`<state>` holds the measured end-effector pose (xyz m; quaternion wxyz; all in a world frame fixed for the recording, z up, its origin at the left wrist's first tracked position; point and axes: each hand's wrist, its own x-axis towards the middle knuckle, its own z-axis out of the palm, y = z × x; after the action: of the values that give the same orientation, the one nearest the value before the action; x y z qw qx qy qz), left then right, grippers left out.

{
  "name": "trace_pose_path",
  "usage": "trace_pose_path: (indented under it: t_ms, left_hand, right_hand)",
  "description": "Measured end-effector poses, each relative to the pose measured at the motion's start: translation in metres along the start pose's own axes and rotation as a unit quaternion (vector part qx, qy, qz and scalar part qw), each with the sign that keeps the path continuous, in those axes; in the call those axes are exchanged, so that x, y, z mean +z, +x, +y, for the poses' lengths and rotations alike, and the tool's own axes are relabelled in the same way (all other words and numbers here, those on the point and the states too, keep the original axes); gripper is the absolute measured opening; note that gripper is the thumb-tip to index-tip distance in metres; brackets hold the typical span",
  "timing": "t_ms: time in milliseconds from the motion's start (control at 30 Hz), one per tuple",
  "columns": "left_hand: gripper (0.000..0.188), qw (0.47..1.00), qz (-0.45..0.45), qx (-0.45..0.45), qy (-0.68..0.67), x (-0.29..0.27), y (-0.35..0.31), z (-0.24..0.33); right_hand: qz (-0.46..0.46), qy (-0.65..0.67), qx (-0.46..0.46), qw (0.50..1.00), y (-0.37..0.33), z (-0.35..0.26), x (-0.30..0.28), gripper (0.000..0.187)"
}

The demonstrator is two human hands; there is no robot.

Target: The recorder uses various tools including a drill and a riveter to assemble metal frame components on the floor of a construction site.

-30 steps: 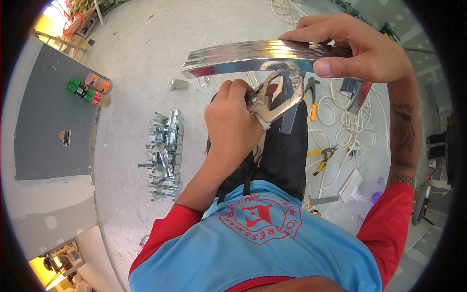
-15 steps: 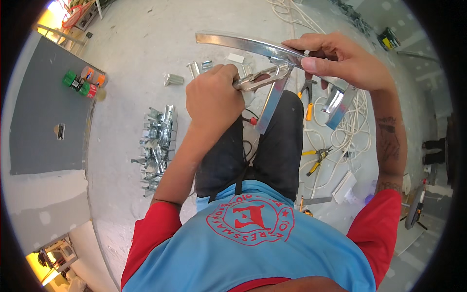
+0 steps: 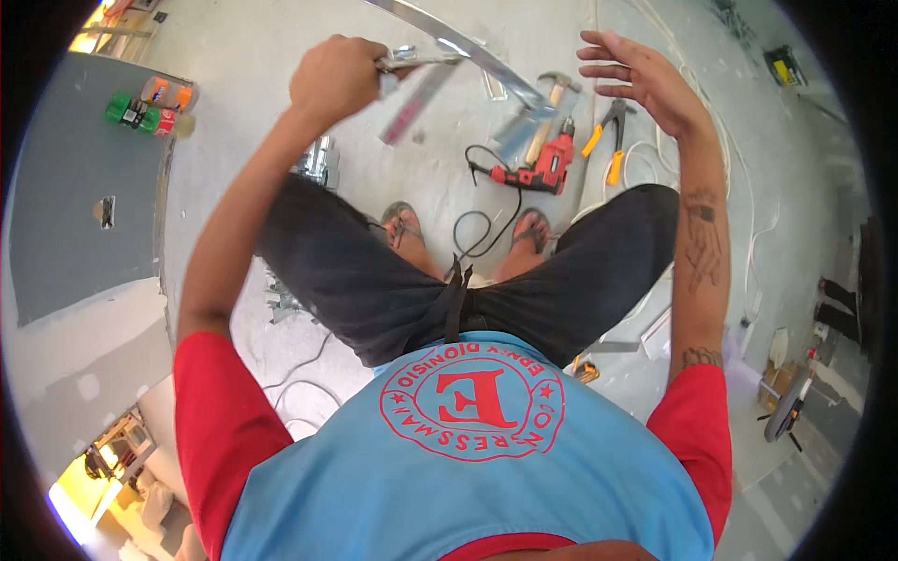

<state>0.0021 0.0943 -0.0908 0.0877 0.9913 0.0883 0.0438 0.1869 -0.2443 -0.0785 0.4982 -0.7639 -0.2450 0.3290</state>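
My left hand [image 3: 337, 79] is closed around silvery locking pliers [image 3: 404, 64]. Their jaws meet a long shiny metal channel [image 3: 458, 42], which slants down to the right and runs out of the top edge. Two short metal pieces hang from the channel: one blurred piece [image 3: 416, 105] beside the plier jaws, another piece [image 3: 524, 129] at its lower right end. My right hand [image 3: 645, 79] is raised off to the right, fingers apart, touching nothing.
On the floor between my feet and the channel lie a red power drill [image 3: 547, 168] and a hammer [image 3: 558, 82]. Orange-handled pliers [image 3: 615, 140] and white cable [image 3: 739, 178] are at the right. Metal pieces [image 3: 323, 164] lie partly behind my left leg. Bottles [image 3: 140, 114] stand far left.
My right hand has let go of the channel and opened. My left hand has moved up and left with the pliers and channel. My knees have spread, showing the drill and my feet.
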Motion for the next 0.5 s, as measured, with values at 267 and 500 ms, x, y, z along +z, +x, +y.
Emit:
trace_pose_path:
  t_ms: [267,500]
  left_hand:
    - [0.019,0.965,-0.215,0.111,0.104,0.177,0.071,-0.098]
    - [0.021,0.942,-0.313,0.109,0.053,0.339,0.063,-0.116]
  right_hand:
    - [0.367,0.586,0.345,0.635,0.074,0.309,0.145,0.039]
    - [0.375,0.617,0.413,0.554,0.039,0.422,0.202,0.064]
